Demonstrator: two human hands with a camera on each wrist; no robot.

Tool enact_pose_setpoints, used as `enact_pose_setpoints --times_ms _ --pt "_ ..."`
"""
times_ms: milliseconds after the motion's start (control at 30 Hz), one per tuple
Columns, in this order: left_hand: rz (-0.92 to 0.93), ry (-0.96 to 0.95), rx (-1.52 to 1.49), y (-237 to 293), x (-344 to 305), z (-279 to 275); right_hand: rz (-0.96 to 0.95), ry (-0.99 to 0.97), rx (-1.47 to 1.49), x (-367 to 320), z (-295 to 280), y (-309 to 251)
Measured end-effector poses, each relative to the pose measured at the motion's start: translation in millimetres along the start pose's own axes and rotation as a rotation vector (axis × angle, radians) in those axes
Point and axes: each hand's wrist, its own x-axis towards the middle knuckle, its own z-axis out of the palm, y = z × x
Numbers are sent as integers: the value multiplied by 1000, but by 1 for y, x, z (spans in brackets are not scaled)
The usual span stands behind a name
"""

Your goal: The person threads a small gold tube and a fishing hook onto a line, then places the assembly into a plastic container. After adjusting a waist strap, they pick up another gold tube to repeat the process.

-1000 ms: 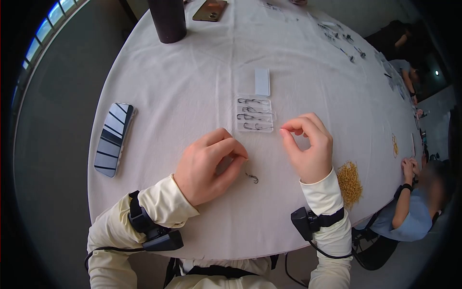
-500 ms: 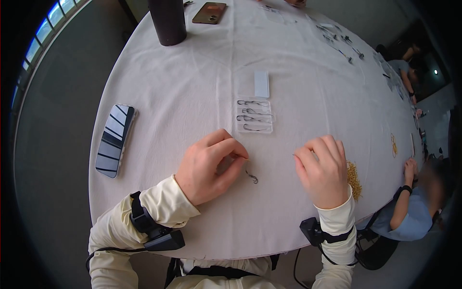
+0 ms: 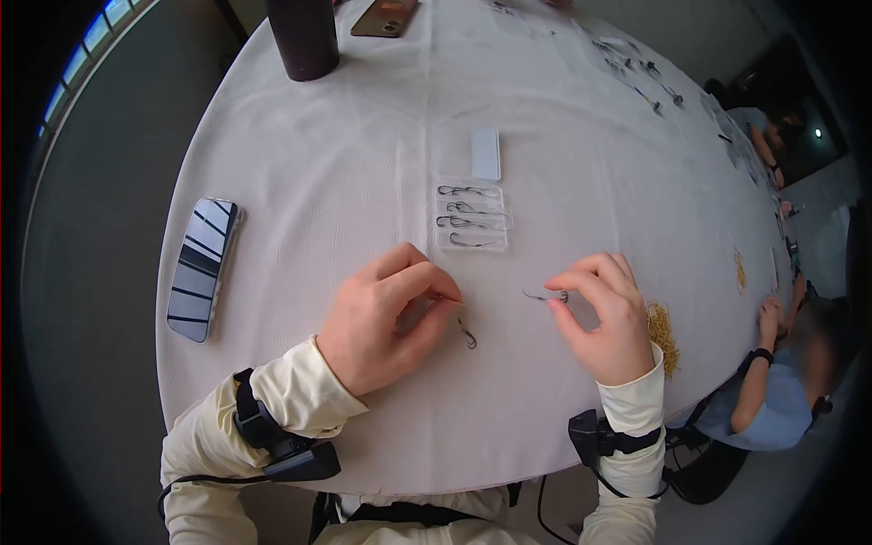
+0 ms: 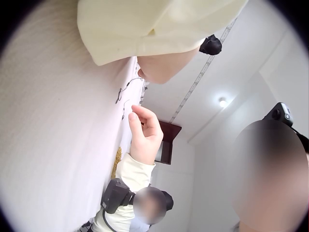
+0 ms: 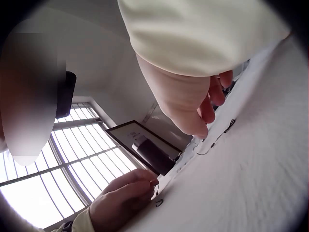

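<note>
My left hand (image 3: pixel 386 313) pinches a thin gold-coloured bit between thumb and index finger. A dark fish hook (image 3: pixel 469 340) dangles just below those fingertips, its bend toward me; the pinch itself is partly hidden by the fingers. To the right, the thumb and index finger of my right hand (image 3: pixel 610 313) are parted around a second fish hook (image 3: pixel 536 297). In the right wrist view this second hook (image 5: pixel 219 137) appears at the tablecloth, apart from the thumb. Ahead of both hands stands a clear compartment box (image 3: pixel 442 243) with several dark hooks in rows.
A pile of small gold-coloured pieces (image 3: pixel 661 338) lies beside my right wrist. Behind the box is a pale flat piece (image 3: pixel 486 153). A phone (image 3: pixel 204 271) rests at left, a dark tumbler (image 3: pixel 302 41) and another phone (image 3: pixel 385 16) farther back. Another person (image 3: pixel 777 395) sits at right.
My right hand has moved away from the box, down and right, and its pinch has opened, leaving a hook between the parted fingers. The box's front row shows less in it. My left hand keeps its pinch.
</note>
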Motion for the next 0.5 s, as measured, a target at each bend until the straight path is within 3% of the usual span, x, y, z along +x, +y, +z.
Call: enact_pose_setpoints --times_ms 433,500 --pt "-65 31 19 9 0 0 -172 38 -52 12 24 -9" --pt "-104 18 -7 11 0 -2 -178 55 122 14 26 -14"
